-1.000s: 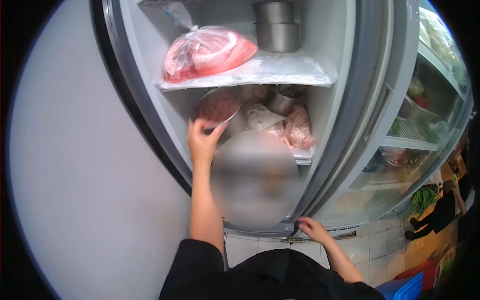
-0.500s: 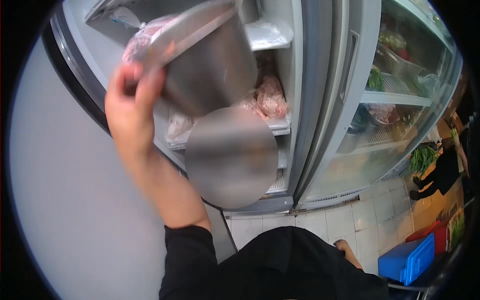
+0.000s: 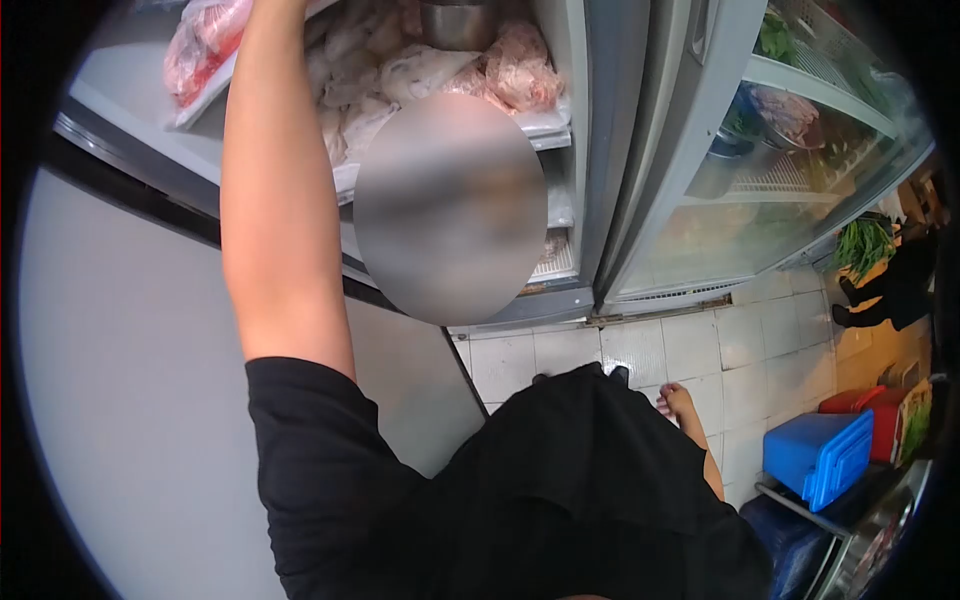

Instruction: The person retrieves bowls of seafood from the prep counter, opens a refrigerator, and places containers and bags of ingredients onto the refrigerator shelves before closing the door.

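Observation:
My left arm reaches up into the open fridge, and the hand itself is cut off by the top edge. Close to that forearm lies bagged red meat (image 3: 205, 50) on an upper shelf. A metal pot (image 3: 459, 24) stands among pale bagged meat (image 3: 425, 75) and a bag of pinkish meat (image 3: 523, 68) on the shelf below; its top is out of frame. Whether my left hand touches anything cannot be seen. My right hand (image 3: 676, 400) hangs low at my right side over the floor, fingers loosely bent and apart, with nothing visible in it.
A grey fridge door (image 3: 140, 380) swings out at left. To the right stands a glass-doored fridge (image 3: 740, 220) with vegetables and meat. A blue bin (image 3: 820, 455) and a red bin (image 3: 888, 430) sit on the right. Another person (image 3: 900, 285) is farther right. A blurred patch covers the lower shelves.
The large metal pot held up by my left hand is no longer seen there; my left arm has reached farther up. The view has tilted down, and my right hand shows more fully.

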`<state>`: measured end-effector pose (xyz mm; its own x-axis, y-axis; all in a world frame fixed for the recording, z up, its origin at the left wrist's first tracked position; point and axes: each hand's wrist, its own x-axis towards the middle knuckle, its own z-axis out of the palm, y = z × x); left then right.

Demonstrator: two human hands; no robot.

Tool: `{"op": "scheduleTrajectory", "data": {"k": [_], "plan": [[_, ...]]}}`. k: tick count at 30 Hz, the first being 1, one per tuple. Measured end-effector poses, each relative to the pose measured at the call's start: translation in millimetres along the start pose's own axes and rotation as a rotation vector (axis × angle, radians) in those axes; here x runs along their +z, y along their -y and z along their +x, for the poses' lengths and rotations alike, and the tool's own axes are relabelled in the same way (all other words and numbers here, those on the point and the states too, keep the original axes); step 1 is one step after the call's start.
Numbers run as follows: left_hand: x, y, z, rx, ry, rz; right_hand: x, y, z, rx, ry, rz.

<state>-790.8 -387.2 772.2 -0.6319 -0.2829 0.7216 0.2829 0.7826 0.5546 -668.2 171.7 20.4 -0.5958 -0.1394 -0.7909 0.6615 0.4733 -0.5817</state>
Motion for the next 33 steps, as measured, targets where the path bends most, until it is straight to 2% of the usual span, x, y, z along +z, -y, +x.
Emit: {"op": "scheduleTrajectory", "data": {"k": [1, 2, 3, 4, 5, 7, 8, 9, 10, 11, 13, 15, 17, 18, 20, 21, 23, 24, 25, 27, 29, 31, 32, 33], "plan": [[-12.3, 8.5, 10.8, 0.04, -0.082, -0.035, -1.8, -19.4, 3.2, -0.035, 0.005, -0.002], [-27.1, 5.1, 13.6, 0.067, -0.095, -0.022, -7.5, -26.8, -0.6, -0.118, 0.016, -0.244], [-46.1, -2.7, 9.9, 0.092, -0.306, 0.147, -19.9, -81.4, 37.7, -0.423, 0.16, -0.444], [-66.5, -6.1, 11.5, 0.117, -0.524, 0.314, -12.3, -44.7, -15.8, -0.203, -0.032, -0.338], [-95.0, 7.6, 26.9, 0.148, -0.546, 0.327, -16.5, -55.0, -15.9, -0.241, 0.048, -0.451], [-147.1, 34.3, 61.8, 0.176, -0.612, 0.6, -19.3, -59.4, -46.0, -0.097, -0.002, -0.283], [-150.6, 27.0, 66.3, 0.194, -0.625, 0.601, -17.4, -45.9, -63.5, 0.001, -0.045, -0.253], [-149.2, 19.8, 67.9, -0.124, -0.46, 0.677, -14.1, -30.8, -74.2, 0.105, -0.089, -0.221], [-148.5, 15.3, 70.8, -0.442, -0.282, 0.736, -11.6, -24.5, -70.6, 0.093, -0.092, -0.213], [-147.8, 18.7, 73.9, -0.432, -0.289, 0.732, -8.9, -20.4, -69.0, 0.083, -0.092, -0.177], [-142.3, 38.5, 75.7, -0.445, -0.106, 0.549, -3.9, -21.6, -68.8, 0.073, -0.088, -0.108], [-148.9, 58.3, 93.2, -0.447, -0.056, 0.503, 0.7, -22.0, -69.9, 0.069, -0.081, -0.041], [-152.2, 76.1, 102.3, -0.126, -0.198, 0.727, 11.3, -20.3, -60.2, 0.062, -0.068, -0.051], [-151.5, 82.3, 98.7, -0.122, -0.203, 0.731, 17.1, -17.8, -54.3, 0.05, -0.057, -0.058], [-141.4, 76.7, 84.3, 0.223, -0.533, 0.938, 22.6, -11.7, -46.3, 0.02, -0.036, -0.017], [-140.5, 69.1, 78.8, 0.236, -0.542, 0.93, 23.8, -8.6, -43.3, -0.003, -0.017, 0.022], [-139.3, 53.0, 64.3, 0.237, -0.685, 0.676, 23.9, -2.6, -39.2, -0.027, -0.027, 0.011], [-137.6, 44.8, 58.1, 0.319, -0.788, 0.576, 24.3, 0.4, -37.6, -0.039, -0.032, -0.009], [-134.2, 30.6, 51.6, 0.334, -0.791, 0.562, 23.8, -5.7, -27.7, -0.049, -0.039, 0.007], [-127.4, 2.3, 36.9, 0.601, -0.897, 0.059, 17.9, -20.2, -5.8, -0.024, -0.032, 0.18], [-129.2, -24.4, 11.1, 0.65, -0.934, 0.016, 11.0, -16.2, -4.9, -0.012, -0.051, 0.251], [-116.4, -55.6, -29.1, 0.663, -1.004, -0.044, 2.6, 5.7, -9.6, -0.092, -0.129, 0.288], [-110.4, -68.4, -50.2, 0.625, -1.01, -0.046, 0.9, 17.5, -9.9, -0.085, -0.129, 0.286], [-104.3, -75.9, -70.2, 0.586, -1.018, -0.047, -1.2, 30.6, -10.2, -0.166, -0.112, 0.277]]}}
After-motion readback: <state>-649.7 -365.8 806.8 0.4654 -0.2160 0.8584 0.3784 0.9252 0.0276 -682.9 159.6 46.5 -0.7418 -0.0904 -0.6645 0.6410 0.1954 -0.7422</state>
